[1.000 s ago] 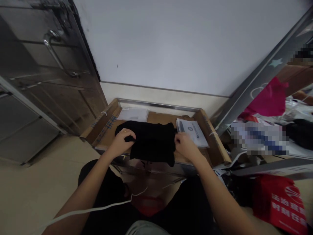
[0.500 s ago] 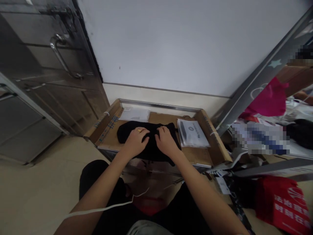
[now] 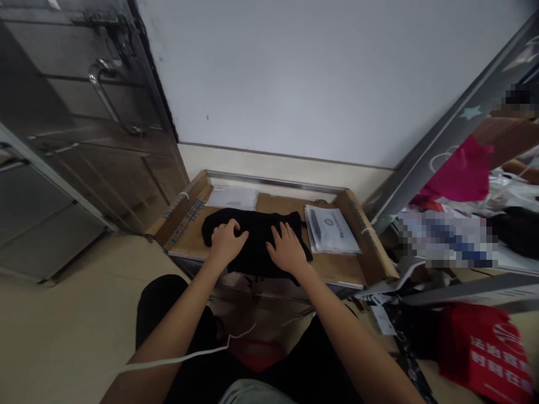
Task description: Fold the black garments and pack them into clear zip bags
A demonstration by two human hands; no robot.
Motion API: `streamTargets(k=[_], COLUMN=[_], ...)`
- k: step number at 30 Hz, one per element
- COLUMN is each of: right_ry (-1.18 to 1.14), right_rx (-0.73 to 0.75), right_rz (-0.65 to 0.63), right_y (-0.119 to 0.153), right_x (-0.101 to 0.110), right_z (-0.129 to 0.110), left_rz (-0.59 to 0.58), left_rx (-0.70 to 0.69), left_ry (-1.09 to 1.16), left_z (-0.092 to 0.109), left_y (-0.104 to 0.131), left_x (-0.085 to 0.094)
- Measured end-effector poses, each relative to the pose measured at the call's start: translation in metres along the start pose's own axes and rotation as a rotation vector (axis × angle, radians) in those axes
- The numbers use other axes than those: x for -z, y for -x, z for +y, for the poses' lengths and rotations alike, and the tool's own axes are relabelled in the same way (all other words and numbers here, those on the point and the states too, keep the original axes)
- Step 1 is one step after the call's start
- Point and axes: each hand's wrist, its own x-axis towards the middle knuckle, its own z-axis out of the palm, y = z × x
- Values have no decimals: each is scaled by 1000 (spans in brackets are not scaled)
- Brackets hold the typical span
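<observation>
we have the black cloth [image 3: 256,241] under both hands, laid across the cardboard-lined tray [image 3: 376,247]. right hand [image 3: 288,247] flat on it, fingers spread; left hand [image 3: 226,242] bent-fingered on it, can't tell if pinching. we'd judge spreading mostly done; the edge nearest us hangs loose below the hands. printed packets [image 3: 334,231] right of the right hand, untouched.

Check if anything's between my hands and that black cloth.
Nothing visible is in the way: your left hand and right hand both rest on the black cloth. The printed packets lie to its right.
</observation>
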Motion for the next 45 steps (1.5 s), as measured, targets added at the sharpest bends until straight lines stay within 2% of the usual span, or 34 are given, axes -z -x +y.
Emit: streamTargets(k=[2, 4, 8, 11, 13, 15, 19, 22, 24, 29, 32, 36, 39, 41, 43, 45], right_ry=[1, -7, -53, -141, -239, -332, -415, -464, -503, -618, -693, -695, -715, -748, -776, -781], right_rx=[-4, -12, -31, -17, 37, 93, 93, 79, 65, -55, -155, -177, -181, -192, -204, -210], right_rz=[0, 1, 5, 19, 75, 170, 324, 352, 356, 372, 319, 308, 309, 308, 304, 301], right_y=[0, 1, 1, -2, -5, -7, -6, 1, 6, 11, 9, 9, 10, 10, 9, 9], right_x=[0, 0, 0, 3, 8, 18, 33, 31, 25, 9, 7, 10, 11, 10, 9, 8], right_z=[-1, -1, -1, 4, 9, 14, 22, 25, 26, 36, 41, 41, 40, 41, 42, 42], left_rz=[-103, -146, -143, -141, -136, -116, -108, -106, -81, -88, -132, -231, -378, -410, -283, -120], left_rx=[-27, -102, -239, -309, -311, -256, -146, -191, -244, -328, -367, -391, -417, -380, -280, -147], left_ry=[95, 207, 394, 448, 426, 379, 254, 108, 11, -86, -52, 26, 203, 351, 371, 251], left_z=[1, 1, 3, 7, 8, 7, 2, 4, 11, 50, 74, 93, 93, 85, 71, 54], left_y=[-4, -7, -10, -11, -14, -21, -43, -56, -58, -44, -33, -25, -24, -27, -31, -36], left_x=[2, 1, -1, 3, 9, 19, 44, 58, 62, 50, 33, 7, -6, -9, -8, -6])
